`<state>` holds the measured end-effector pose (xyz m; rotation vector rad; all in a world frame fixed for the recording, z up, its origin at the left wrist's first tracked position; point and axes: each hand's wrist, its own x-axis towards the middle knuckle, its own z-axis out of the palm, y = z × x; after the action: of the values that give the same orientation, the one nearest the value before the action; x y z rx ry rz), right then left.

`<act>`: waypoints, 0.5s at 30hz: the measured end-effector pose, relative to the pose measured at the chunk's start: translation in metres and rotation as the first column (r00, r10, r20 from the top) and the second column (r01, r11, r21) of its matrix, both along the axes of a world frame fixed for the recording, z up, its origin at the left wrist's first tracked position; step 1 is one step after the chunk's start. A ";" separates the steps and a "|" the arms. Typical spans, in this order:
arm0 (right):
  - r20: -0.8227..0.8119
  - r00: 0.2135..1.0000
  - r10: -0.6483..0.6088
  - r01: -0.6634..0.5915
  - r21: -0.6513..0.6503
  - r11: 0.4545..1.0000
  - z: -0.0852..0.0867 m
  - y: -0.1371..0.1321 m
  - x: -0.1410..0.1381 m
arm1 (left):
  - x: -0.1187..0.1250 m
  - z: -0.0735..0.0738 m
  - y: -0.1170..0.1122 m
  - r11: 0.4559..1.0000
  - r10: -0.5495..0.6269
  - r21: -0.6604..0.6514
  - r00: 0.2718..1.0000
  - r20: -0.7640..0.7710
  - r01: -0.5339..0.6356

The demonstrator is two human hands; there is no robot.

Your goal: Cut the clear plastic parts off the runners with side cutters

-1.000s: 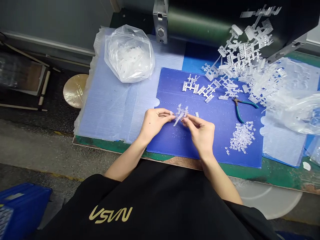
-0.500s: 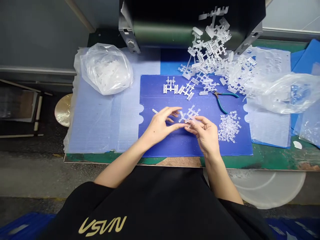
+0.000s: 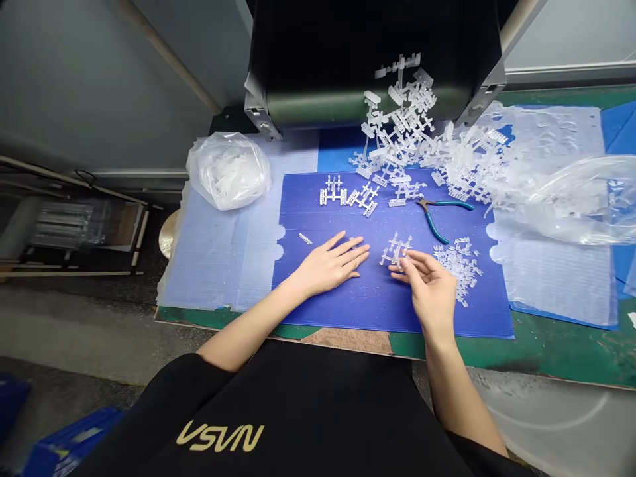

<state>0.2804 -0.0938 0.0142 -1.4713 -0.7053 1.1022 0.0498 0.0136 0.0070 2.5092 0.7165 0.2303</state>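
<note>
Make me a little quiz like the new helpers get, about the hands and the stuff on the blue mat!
1. Fill in: The pliers lying on the blue mat have ____ handles.

2. Multiple choice: What is the right hand holding?
A) the pliers
B) a clear branched plastic piece
C) the plastic bag

3. True or false: The left hand is clenched in a fist.

Key:
1. blue-green
2. B
3. False; the left hand is spread open over the blue mat.

Head-worn view, forward and down
</note>
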 end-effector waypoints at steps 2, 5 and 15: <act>0.023 1.000 0.020 -0.020 -0.009 1.000 0.000 -0.001 0.002 | -0.018 -0.002 0.004 0.999 0.018 0.046 0.999 -0.043 -0.016; 0.063 0.994 0.086 -0.084 -0.036 0.996 -0.004 0.000 0.000 | -0.054 0.004 0.011 0.993 0.093 0.085 0.993 -0.077 -0.087; 0.393 0.918 0.055 -0.052 -0.019 0.998 -0.010 0.045 0.003 | -0.039 0.029 0.097 0.720 0.693 0.033 0.721 -0.001 -0.693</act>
<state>0.2830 -0.0490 0.0042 -1.7114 -1.0268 0.8541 0.0109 0.1102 0.0357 2.1446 1.6598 0.4859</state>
